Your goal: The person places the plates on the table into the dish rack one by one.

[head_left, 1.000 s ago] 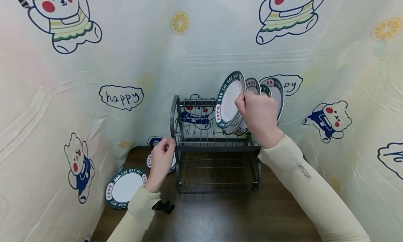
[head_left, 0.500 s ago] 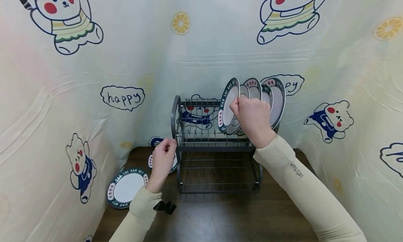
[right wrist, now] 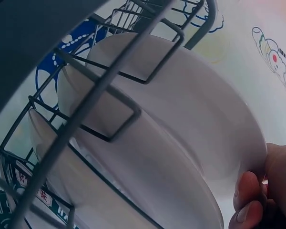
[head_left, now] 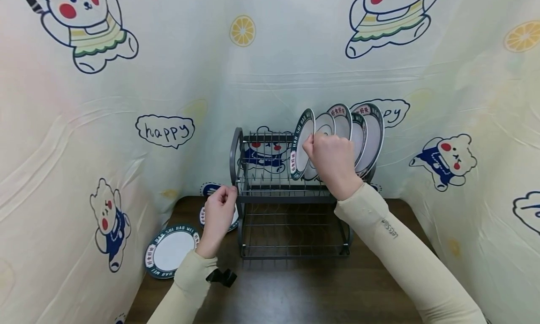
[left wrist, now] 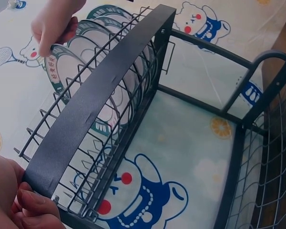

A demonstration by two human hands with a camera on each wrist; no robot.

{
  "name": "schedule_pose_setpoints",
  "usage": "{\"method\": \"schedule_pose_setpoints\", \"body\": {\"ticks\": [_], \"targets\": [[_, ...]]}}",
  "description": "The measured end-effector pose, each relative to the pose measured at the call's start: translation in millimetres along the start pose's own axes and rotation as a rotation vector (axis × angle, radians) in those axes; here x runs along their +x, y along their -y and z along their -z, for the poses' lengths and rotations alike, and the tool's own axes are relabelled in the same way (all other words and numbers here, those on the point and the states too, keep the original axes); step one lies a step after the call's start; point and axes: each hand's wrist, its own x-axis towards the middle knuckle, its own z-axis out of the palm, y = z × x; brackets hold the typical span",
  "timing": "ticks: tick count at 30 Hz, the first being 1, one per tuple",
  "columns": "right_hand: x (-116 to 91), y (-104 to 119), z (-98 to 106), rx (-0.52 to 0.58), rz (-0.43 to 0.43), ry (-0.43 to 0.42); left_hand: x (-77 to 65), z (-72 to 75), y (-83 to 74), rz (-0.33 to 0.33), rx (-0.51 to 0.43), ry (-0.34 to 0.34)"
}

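My right hand (head_left: pixel 332 163) pinches the near edge of a white plate (head_left: pixel 301 148) with a dark green lettered rim. That plate stands on edge in the upper tier of a black wire dish rack (head_left: pixel 291 199), leftmost of several upright plates. In the right wrist view, fingers (right wrist: pixel 248 191) and thumb hold the rim of the plate (right wrist: pixel 200 105), whose pale back shows. Its lower edge lies among the rack wires. My left hand (head_left: pixel 218 218) grips the rack's front left corner; the left wrist view shows curled fingers (left wrist: pixel 35 205) at the frame bar (left wrist: pixel 97 98).
Several more plates (head_left: pixel 370 136) stand upright at the rack's right. On the brown table (head_left: pixel 291 291) to the left lies a flat plate (head_left: pixel 172 251). Another plate (head_left: pixel 233 223) lies partly hidden behind my left hand. A patterned cloth (head_left: pixel 270 89) hangs around the table.
My right hand has moved down and slightly left, lowering the plate into the rack's upper tier and turning it more edge-on. My left hand has stayed at the rack corner.
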Motion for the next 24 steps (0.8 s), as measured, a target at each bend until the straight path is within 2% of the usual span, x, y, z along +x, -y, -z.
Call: {"method": "schedule_pose_setpoints", "body": {"ticks": [15, 24], "targets": [[1.8, 1.5, -6.6, -0.001, -0.014, 0.021, 0.2, -1.0, 0.5, 0.004, -0.013, -0.001], [3.1, 3.7, -0.3, 0.025, -0.068, 0.154, 0.6, -1.3, 1.3, 0.012, -0.012, -0.001]]}}
